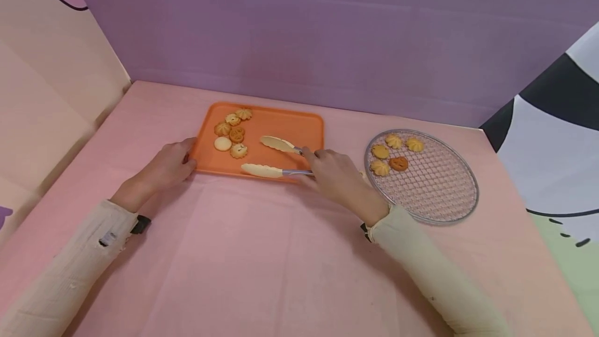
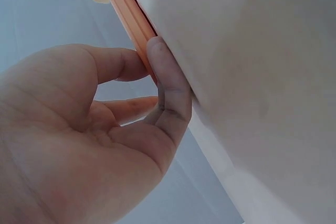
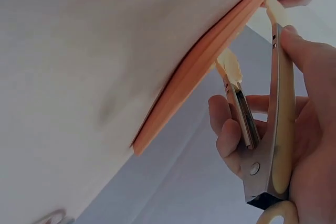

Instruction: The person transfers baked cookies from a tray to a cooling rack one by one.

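Observation:
My left hand [image 1: 170, 165] pinches the left edge of an orange tray [image 1: 281, 114]; in the left wrist view the thumb and fingers close round its rim [image 2: 131, 17]. Several cookies [image 1: 236, 134] lie grouped on the tray's left part, some fluted, one round and pale, one pretzel-like. My right hand [image 1: 334, 173] grips a pair of tongs [image 3: 281, 93] with metal arms and cream scalloped tips. The tips stand spread apart over the tray's middle and front edge, pointing toward the cookies, with nothing between them.
To the right of the tray lies a round wire mesh rack [image 1: 435, 186] with several cookies [image 1: 399, 164] at its upper left. Both stand on a pink-covered table [image 1: 234, 264]. A purple backdrop [image 1: 327, 40] rises behind, with printed panels at either side.

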